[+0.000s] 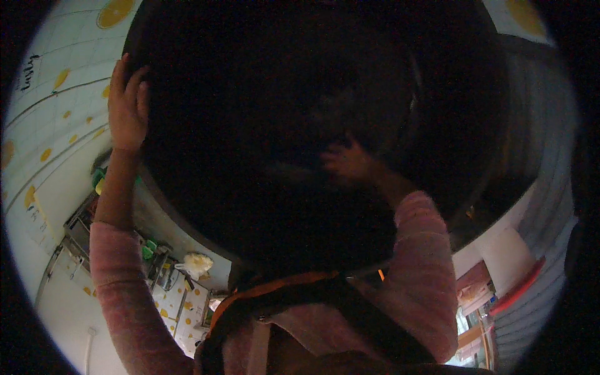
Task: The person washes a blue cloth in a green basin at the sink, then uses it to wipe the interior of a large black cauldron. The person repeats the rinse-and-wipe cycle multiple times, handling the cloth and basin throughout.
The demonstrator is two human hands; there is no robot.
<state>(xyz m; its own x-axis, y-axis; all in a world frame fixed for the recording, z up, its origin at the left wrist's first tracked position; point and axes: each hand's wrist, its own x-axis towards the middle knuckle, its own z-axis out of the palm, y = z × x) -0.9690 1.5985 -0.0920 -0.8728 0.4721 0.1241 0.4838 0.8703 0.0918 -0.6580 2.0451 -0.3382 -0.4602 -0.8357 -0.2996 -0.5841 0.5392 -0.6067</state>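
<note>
A very large, dark round object [262, 220], seemingly a vat or other hollow vessel, fills the middle of the view. My left hand [129, 105] lies at its left edge, fingers extended and somewhat apart. Within the round outline is my right hand [349, 161], blurred and dim, its fingers spread near the dark surface. I see no object in either hand, though the shadow hides much around the right one. Faint pale gleams show on the surface near the right hand.
A pale wall covering [70, 112] with orange-fruit prints runs along the left. Kitchen items, among them a pale plastic bag [196, 266], stand on a counter at lower left. Ridged grey sheeting [546, 140] and a red object [518, 290] are at right.
</note>
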